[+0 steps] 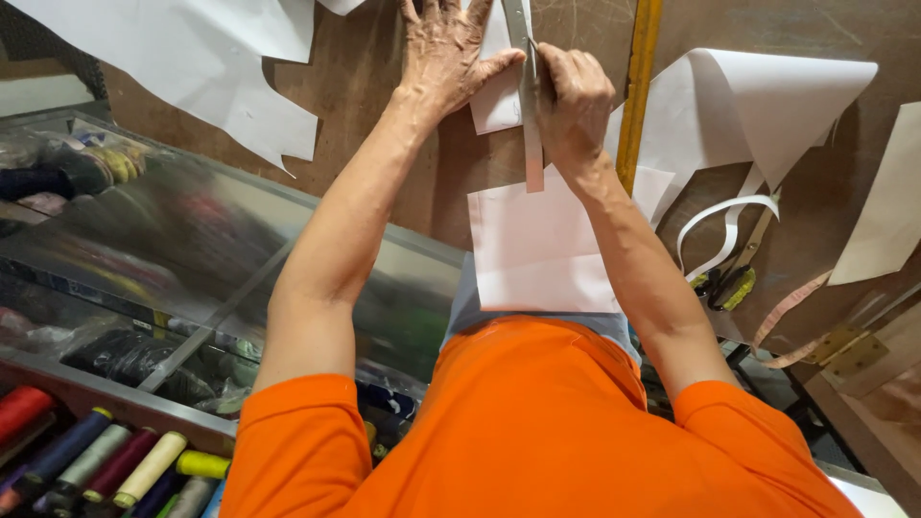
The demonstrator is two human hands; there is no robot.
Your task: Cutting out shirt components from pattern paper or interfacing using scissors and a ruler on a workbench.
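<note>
My left hand (443, 48) lies flat with fingers spread on the brown worktop (374, 86). Its thumb presses a white paper sheet (537, 249) beside a steel ruler (531, 144). The ruler runs lengthwise over the sheet, away from me. My right hand (574, 101) is curled on the ruler's right side, and a thin pointed tool (531, 56) pokes out of its fingers against the ruler's edge. What kind of tool it is cannot be made out. The sheet's near edge hangs over the worktop toward my orange shirt.
A yellow wooden stick (639, 86) lies right of my right hand. Beyond it are a curled white sheet (767, 105), a white paper strip (729, 216) and scissors with yellow-green handles (729, 286). At left stands a glass case (192, 240) of fabrics. Thread spools (106, 460) are at bottom left.
</note>
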